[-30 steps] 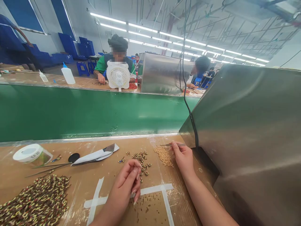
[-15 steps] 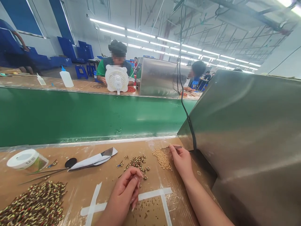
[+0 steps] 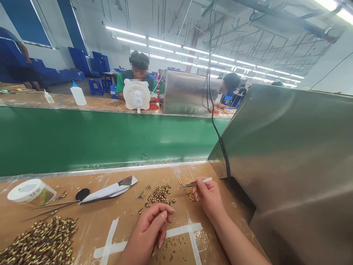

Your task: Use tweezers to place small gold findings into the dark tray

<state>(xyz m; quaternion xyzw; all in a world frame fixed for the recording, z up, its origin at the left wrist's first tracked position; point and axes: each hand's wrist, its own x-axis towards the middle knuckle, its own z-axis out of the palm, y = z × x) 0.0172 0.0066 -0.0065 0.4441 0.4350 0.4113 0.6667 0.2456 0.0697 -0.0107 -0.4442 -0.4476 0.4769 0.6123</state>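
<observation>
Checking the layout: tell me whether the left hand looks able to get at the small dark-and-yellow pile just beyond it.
Likely yes: the left hand is just short of the small pile, with nothing visible standing between; whether it holds something is unclear.

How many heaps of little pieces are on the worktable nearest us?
3: a big dark heap at left, a smaller heap beyond the left hand, and a tan heap partly hidden by the right hand.

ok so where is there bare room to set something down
One patch lies between the big pile, white paper and left tape strip; a narrower one between the right tape strip and right arm. Crowded around the small pile, beads and right hand.
</observation>
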